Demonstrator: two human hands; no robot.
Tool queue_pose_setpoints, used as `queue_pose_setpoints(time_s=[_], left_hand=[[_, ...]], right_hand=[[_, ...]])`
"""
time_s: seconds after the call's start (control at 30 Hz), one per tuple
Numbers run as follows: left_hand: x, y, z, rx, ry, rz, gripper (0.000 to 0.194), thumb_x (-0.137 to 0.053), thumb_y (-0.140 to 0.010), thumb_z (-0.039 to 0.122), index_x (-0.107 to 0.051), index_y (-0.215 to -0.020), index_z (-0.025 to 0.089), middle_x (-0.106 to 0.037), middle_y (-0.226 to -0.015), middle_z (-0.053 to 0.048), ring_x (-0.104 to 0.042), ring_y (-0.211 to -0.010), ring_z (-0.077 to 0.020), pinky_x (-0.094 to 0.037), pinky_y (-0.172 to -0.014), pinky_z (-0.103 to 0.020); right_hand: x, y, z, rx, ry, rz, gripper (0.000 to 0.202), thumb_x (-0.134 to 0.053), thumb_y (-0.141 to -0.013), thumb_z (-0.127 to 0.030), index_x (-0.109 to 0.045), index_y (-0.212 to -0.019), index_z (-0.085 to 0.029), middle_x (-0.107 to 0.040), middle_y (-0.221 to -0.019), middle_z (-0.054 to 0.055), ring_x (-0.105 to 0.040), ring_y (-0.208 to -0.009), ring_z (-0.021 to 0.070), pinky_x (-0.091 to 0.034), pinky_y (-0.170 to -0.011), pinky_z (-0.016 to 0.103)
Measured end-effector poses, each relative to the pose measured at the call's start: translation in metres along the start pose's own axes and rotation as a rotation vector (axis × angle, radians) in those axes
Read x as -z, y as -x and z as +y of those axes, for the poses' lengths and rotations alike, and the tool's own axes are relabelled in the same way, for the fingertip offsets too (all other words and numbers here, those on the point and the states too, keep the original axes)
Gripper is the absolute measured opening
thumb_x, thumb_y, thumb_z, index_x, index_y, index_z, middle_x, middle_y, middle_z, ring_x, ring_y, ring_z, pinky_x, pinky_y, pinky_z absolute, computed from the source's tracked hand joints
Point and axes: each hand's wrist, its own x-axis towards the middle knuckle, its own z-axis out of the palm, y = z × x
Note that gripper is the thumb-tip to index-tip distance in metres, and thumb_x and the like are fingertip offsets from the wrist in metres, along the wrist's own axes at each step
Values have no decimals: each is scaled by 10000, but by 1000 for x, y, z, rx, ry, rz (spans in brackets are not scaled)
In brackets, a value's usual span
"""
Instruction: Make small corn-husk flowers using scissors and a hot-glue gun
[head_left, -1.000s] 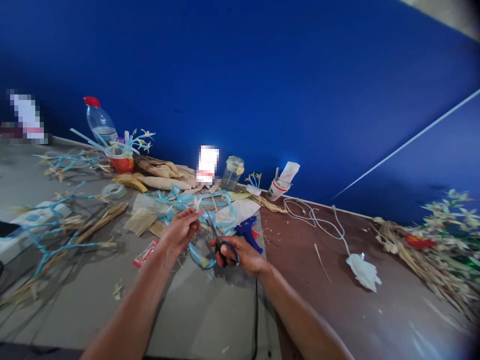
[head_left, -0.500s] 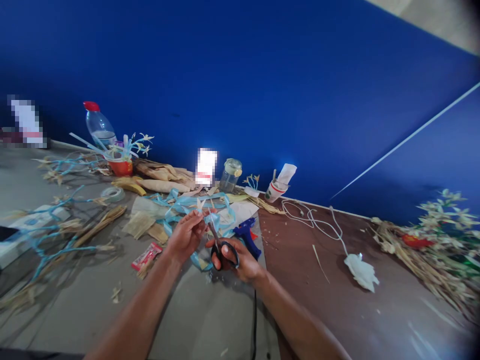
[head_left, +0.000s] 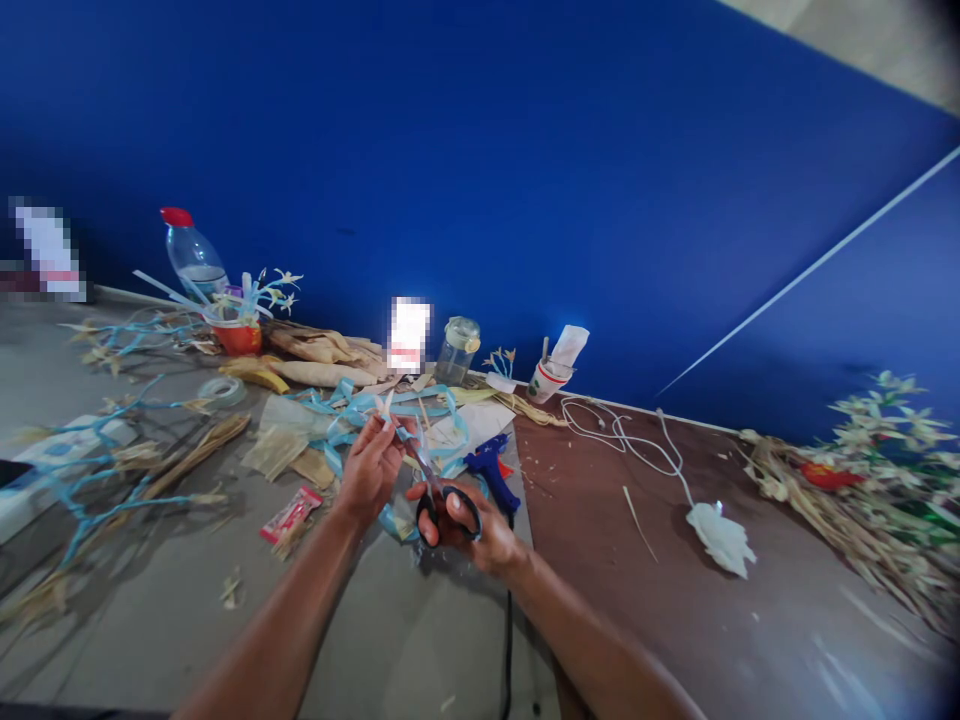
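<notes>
My left hand (head_left: pixel 373 470) pinches a small pale flower (head_left: pixel 387 404) with light-blue ribbon at its base. Black-handled scissors (head_left: pixel 427 468) are in my right hand (head_left: pixel 469 525), fingers through the loops, blades apart and pointing up toward the left hand. The blades are beside the blue ribbon near my left fingertips; whether they touch it I cannot tell. More light-blue ribbon (head_left: pixel 454 410) lies in loops behind both hands. A blue glue gun (head_left: pixel 495 472) rests just right of the scissors.
A red-wrapped packet (head_left: pixel 291 513) lies left of my left forearm. Blue-stemmed flowers (head_left: pixel 97 500) spread at the left. Behind stand a glass jar (head_left: pixel 457 350), a white cup (head_left: pixel 551 380) and a red-capped bottle (head_left: pixel 193 255). A white cable (head_left: pixel 637 440) and dried stalks (head_left: pixel 832 520) lie right.
The scissors' blades have opened wider. My left hand has turned a little, and the flower has shifted slightly left. The whole view has moved slightly.
</notes>
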Motion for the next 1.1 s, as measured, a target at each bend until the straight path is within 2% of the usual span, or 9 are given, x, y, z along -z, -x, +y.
queue_pose_setpoints(time_s=[0.1,0.27,0.47,0.6,0.77,0.9,1.1], left_hand=[[0,-2,-6,-51,-38,73,160,-717,-692,284,-595,-719,185,-605,-711,7,-569,-689,-114,-466,-663,-232],[0,0,-8,-27,-78,32,159,-689,-715,302,-591,-731,178,-608,-724,-3,-562,-667,-127,-465,-622,-253],[-3,4,-2,75,-71,8,150,-664,-730,286,-581,-701,164,-602,-723,-9,-571,-676,-133,-469,-626,-253],[-4,4,0,147,-53,3,163,-665,-726,270,-565,-667,156,-602,-696,-8,-585,-673,-137,-479,-670,-269],[-5,4,3,236,-68,38,161,-702,-658,216,-557,-639,149,-610,-685,-5,-578,-634,-119,-466,-632,-243],[-2,3,2,223,-99,38,190,-730,-621,207,-547,-626,159,-614,-678,3,-576,-631,-114,-470,-652,-244],[4,1,-1,214,-131,2,191,-740,-633,226,-559,-641,165,-626,-693,-2,-583,-645,-115,-474,-675,-253]], right_hand=[[0,-1,3,16,32,-5,618,-605,-716,-662,-619,-1041,-137,-541,-660,12,-391,-528,79,-232,-470,202],[3,-4,0,74,221,5,618,-573,-740,-668,-622,-1041,-131,-547,-643,6,-375,-518,78,-278,-495,218],[4,-4,-7,54,388,49,683,-588,-686,-714,-624,-1047,-135,-519,-635,-7,-427,-576,105,-347,-553,240],[6,-5,-5,55,428,40,689,-587,-683,-716,-616,-1057,-138,-475,-647,-19,-377,-550,88,-307,-522,226],[6,-6,-1,53,481,86,647,-610,-689,-675,-615,-1049,-138,-451,-682,-17,-359,-568,89,-282,-505,217],[4,-6,0,38,520,142,616,-647,-674,-632,-613,-1043,-139,-453,-681,-21,-366,-581,91,-295,-522,218],[5,-5,0,39,519,148,526,-645,-693,-594,-622,-983,-157,-436,-655,-26,-335,-559,86,-262,-498,213]])
